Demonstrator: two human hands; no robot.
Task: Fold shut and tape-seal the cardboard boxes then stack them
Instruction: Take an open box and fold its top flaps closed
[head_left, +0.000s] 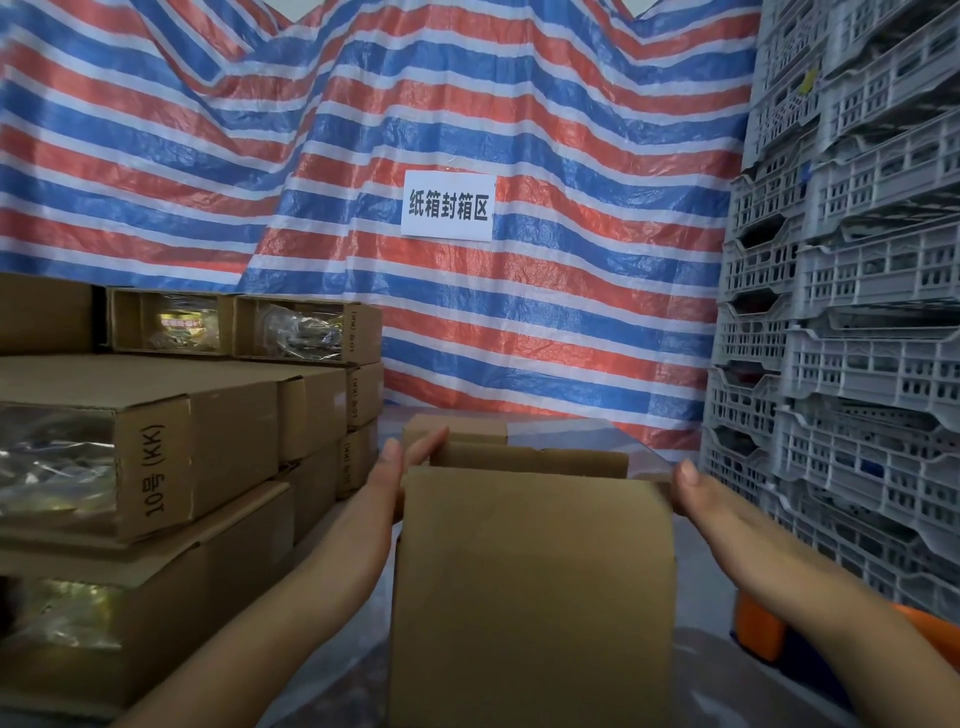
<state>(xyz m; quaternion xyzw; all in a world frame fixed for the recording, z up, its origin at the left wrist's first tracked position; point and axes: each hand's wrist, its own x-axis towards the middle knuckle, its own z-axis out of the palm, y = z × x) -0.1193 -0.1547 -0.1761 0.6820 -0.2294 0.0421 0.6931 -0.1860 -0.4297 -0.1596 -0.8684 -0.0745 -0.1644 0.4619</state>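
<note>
Here the person holds a cardboard box (532, 587) at six o'clock, close under the camera, above a grey surface (571, 431). The left hand (402, 478) lies flat against the box's left side with its fingers (428, 447) straight and pressed together, reaching past the far corner. The right hand (698, 493) presses the right side; its thumb shows, but how its fingers lie behind the box cannot be told. The near flap (535, 499) stands up toward the camera, and a far flap (530, 460) shows just behind it, so the top seems not yet folded shut.

The main risk is probably a slip: the box is squeezed between flat palms and not gripped, so any easing of pressure could let it drop or twist. Pressing too hard could instead buckle the side walls and leave the flaps meeting crooked, which would make a poor tape seam. No tape is in view, so one hand will likely have to let go to fetch it. At nine o'clock a stack of boxes (156, 457) stands with open ends showing wrapped goods, and a careless elbow could nudge it. Grey crates (857, 312) rise at three o'clock near the right forearm.
</note>
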